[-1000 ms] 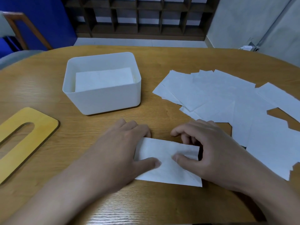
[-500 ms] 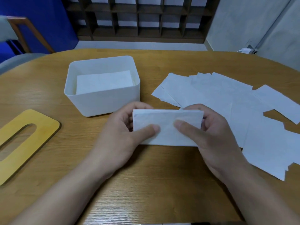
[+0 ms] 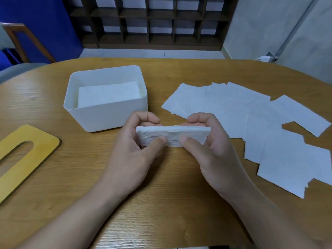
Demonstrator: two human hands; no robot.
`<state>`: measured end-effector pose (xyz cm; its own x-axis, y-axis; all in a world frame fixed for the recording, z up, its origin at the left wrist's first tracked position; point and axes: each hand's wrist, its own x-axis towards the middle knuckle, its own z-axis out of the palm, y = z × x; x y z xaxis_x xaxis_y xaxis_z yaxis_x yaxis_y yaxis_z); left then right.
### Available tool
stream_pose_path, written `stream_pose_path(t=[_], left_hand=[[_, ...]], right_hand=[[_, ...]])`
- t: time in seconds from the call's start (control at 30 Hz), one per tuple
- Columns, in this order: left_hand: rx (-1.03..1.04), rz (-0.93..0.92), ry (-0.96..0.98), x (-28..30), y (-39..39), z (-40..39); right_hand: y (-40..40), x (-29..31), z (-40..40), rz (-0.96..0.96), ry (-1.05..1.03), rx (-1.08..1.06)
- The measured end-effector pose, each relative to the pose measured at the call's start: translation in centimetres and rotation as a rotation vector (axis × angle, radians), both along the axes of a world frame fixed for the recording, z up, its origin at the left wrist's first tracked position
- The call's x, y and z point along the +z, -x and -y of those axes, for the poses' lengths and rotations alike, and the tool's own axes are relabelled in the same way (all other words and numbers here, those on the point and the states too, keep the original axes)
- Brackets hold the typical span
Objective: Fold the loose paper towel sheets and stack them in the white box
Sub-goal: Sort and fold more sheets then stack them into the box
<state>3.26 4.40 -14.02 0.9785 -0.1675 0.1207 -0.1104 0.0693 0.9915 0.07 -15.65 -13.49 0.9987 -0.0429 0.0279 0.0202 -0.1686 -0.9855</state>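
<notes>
A folded paper towel sheet point(image 3: 172, 134) is held above the table between both hands, tipped nearly flat so I see mostly its near edge. My left hand point(image 3: 133, 151) pinches its left end and my right hand point(image 3: 213, 150) pinches its right end, thumbs on the near side. The white box point(image 3: 106, 115) stands just behind and left of the hands, with a stack of folded sheets point(image 3: 107, 94) inside. Several loose paper towel sheets point(image 3: 251, 119) lie spread on the table to the right.
A yellow wooden lid with an oval slot point(image 3: 21, 157) lies at the left on the round wooden table point(image 3: 161, 194). A chair point(image 3: 21, 40) and a dark shelf unit point(image 3: 150, 22) stand beyond the table's far edge.
The folded sheet was pressed flat on the table, then both hands lifted it and carried it forward toward the box; it has now tipped from upright to nearly level.
</notes>
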Motion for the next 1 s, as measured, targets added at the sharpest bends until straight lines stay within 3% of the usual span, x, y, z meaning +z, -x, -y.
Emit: stream_pose_path(t=[1.0], left_hand=[[-0.016, 0.028, -0.026, 0.01, 0.35, -0.21]], right_hand=[[-0.02, 0.24, 0.09, -0.023, -0.028, 0.057]])
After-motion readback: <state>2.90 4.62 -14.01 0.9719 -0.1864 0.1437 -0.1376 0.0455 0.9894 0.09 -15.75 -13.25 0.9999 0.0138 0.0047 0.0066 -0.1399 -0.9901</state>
